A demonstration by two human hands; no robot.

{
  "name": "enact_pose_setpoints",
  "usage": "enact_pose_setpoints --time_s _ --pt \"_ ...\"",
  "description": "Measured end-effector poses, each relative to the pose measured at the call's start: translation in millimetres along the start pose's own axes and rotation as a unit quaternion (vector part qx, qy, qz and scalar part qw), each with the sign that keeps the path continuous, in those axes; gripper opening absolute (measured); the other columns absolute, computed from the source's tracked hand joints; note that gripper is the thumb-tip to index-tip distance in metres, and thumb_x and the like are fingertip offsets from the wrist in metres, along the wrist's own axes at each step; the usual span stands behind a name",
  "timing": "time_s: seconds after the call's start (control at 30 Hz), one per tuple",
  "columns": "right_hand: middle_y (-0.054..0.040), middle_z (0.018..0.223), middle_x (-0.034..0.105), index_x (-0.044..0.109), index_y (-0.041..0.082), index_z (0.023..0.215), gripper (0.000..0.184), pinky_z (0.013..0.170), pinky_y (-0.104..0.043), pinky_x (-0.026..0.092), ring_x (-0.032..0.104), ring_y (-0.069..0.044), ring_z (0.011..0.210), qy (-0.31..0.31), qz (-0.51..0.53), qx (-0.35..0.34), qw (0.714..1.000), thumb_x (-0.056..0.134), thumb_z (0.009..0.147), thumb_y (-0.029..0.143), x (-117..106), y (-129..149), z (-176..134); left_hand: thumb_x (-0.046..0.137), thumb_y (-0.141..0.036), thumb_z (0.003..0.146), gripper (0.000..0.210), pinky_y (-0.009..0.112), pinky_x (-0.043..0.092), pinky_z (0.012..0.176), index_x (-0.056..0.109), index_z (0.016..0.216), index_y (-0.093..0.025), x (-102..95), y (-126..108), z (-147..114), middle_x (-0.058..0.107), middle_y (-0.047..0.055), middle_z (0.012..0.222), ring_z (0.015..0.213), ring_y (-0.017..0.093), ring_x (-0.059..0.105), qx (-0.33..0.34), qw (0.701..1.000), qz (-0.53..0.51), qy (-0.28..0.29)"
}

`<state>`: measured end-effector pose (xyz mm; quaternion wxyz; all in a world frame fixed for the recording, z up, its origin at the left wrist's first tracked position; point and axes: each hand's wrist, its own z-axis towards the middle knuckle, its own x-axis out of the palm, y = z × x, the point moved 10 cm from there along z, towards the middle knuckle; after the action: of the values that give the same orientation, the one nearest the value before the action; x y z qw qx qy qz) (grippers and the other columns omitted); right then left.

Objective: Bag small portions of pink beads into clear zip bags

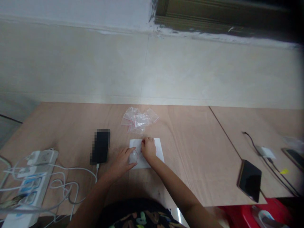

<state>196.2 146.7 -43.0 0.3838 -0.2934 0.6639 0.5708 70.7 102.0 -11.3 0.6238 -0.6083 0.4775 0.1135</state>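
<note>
A sheet of white paper (143,163) lies on the wooden table in front of me. My left hand (123,161) is at its left edge, thumb and fingers curved around a small clear plastic bag (133,157) with a reddish line along its side. The bag's contents, if any, are too small to make out. Over the upper right part of the paper is my right hand (149,148), its fingers closed in a pinch. Whatever is between those fingertips is hidden. Beyond the paper, several clear zip bags (140,121) with red seams lie in a loose pile.
A black phone (101,147) on a white cable lies at left, near a white power strip (38,177) with tangled cords. On the right are another phone (250,180), a dark cable (253,144) and a third phone (294,158). A red stool (239,215) stands below the table edge.
</note>
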Motion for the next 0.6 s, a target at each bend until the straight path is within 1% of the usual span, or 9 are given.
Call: enact_pose_setpoints --time_s 0.1,0.17,0.23,0.3,0.37,0.5,0.6 --pt "-0.0080 0.078 0.060 0.058 0.017 0.073 0.014 0.071 -0.030 0.037 0.049 -0.021 0.080 -0.010 0.078 -0.014 0.997 0.045 0.077 0.015 -15.9 4.7 -10.7 0.064 -0.025 0.067 0.055 0.039 0.035 0.092 0.044 0.118 -0.020 0.6 4.4 2.8 0.052 0.009 0.112 0.105 0.024 0.046 0.000 1.000 0.001 -0.010" --pt "-0.0045 0.077 0.060 0.057 0.018 0.073 0.009 0.072 -0.029 0.037 0.050 -0.019 0.078 0.000 0.141 -0.052 0.989 0.049 0.075 0.016 -25.3 16.2 -22.4 0.064 -0.025 0.066 0.054 0.040 0.036 0.090 0.045 0.117 -0.020 3.0 6.1 5.8 0.053 0.008 0.111 0.104 0.025 0.047 0.006 1.000 0.002 -0.014" --pt "-0.0025 0.076 0.059 0.057 0.018 0.073 0.006 0.074 -0.030 0.036 0.050 -0.017 0.076 0.016 0.178 -0.091 0.980 0.051 0.074 0.017 -32.0 28.4 -34.7 0.064 -0.026 0.066 0.053 0.040 0.036 0.089 0.046 0.115 -0.021 5.2 5.3 8.6 0.053 0.008 0.111 0.103 0.025 0.047 0.018 1.000 0.003 -0.018" --pt "-0.0019 0.074 0.058 0.056 0.018 0.072 0.005 0.078 -0.031 0.035 0.050 -0.017 0.075 0.017 0.190 -0.102 0.976 0.052 0.074 0.016 -38.1 33.3 -43.0 0.064 -0.026 0.066 0.052 0.040 0.037 0.089 0.047 0.115 -0.020 5.6 4.1 10.3 0.054 0.008 0.110 0.103 0.025 0.047 0.026 0.999 0.005 -0.024" --pt "-0.0023 0.073 0.058 0.056 0.018 0.071 0.006 0.078 -0.033 0.035 0.050 -0.017 0.075 -0.001 0.193 -0.090 0.977 0.051 0.074 0.015 -45.4 30.2 -46.1 0.064 -0.027 0.065 0.053 0.039 0.037 0.088 0.047 0.115 -0.020 5.2 4.0 10.7 0.054 0.008 0.109 0.102 0.025 0.048 0.024 0.999 0.008 -0.024" --pt "-0.0043 0.075 0.058 0.056 0.017 0.073 0.007 0.073 -0.032 0.038 0.050 -0.018 0.077 -0.035 0.202 -0.072 0.976 0.050 0.075 0.015 -57.8 22.3 -46.6 0.064 -0.028 0.066 0.054 0.039 0.038 0.088 0.045 0.116 -0.020 3.4 3.6 10.2 0.054 0.008 0.107 0.101 0.024 0.048 0.027 0.999 0.004 -0.026" --pt "-0.0044 0.077 0.059 0.058 0.018 0.075 0.009 0.078 -0.034 0.037 0.051 -0.019 0.080 -0.021 0.203 -0.090 0.975 0.050 0.076 0.015 -56.4 26.6 -48.8 0.064 -0.028 0.067 0.054 0.039 0.037 0.088 0.045 0.116 -0.018 3.3 0.8 11.0 0.054 0.009 0.107 0.101 0.025 0.048 0.038 0.999 -0.011 -0.033"
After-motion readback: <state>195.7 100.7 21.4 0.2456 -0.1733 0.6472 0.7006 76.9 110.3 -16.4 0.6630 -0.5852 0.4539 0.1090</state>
